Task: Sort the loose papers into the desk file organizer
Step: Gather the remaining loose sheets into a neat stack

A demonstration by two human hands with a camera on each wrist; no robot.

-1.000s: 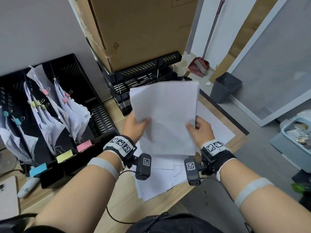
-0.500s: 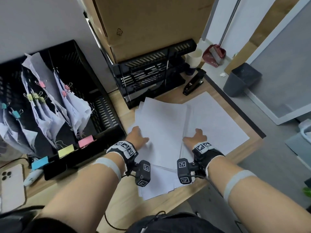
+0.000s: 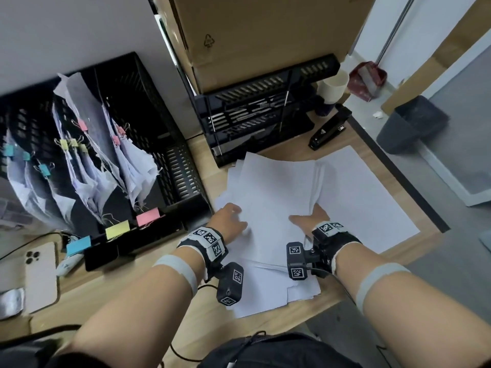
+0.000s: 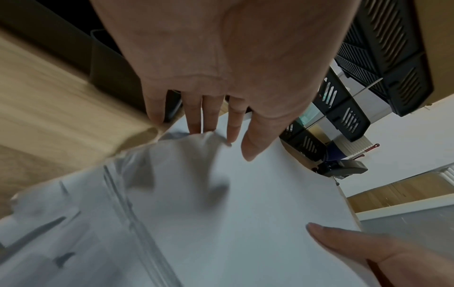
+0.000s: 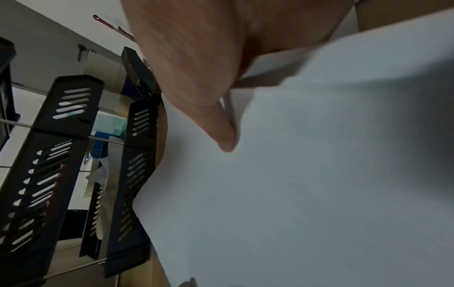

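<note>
A stack of white loose papers (image 3: 276,197) lies on the wooden desk (image 3: 132,296), on top of more spread sheets. My left hand (image 3: 230,217) holds the stack's left edge: the thumb (image 4: 255,139) lies on top and the fingers (image 4: 196,120) slip under the crumpled edge. At the right edge my right hand (image 3: 310,217) pinches the stack, thumb (image 5: 224,134) on top and fingers hidden beneath the sheets. The black desk file organizer (image 3: 170,134) stands to the left, its slots holding clipped paper bundles (image 3: 87,166) behind blue, yellow and pink labels.
A black stacked letter tray (image 3: 265,115) under a cardboard box (image 3: 265,35) stands behind the papers. A black stapler (image 3: 329,128) and a cup (image 3: 333,86) sit at the back right. A phone (image 3: 39,274) lies at the left. The desk edge runs close on the right, with a grey bin (image 3: 411,123) on the floor.
The stack, held up in the air a second ago, has come down flat onto the sheets on the desk. Both hands have stayed at its edges.
</note>
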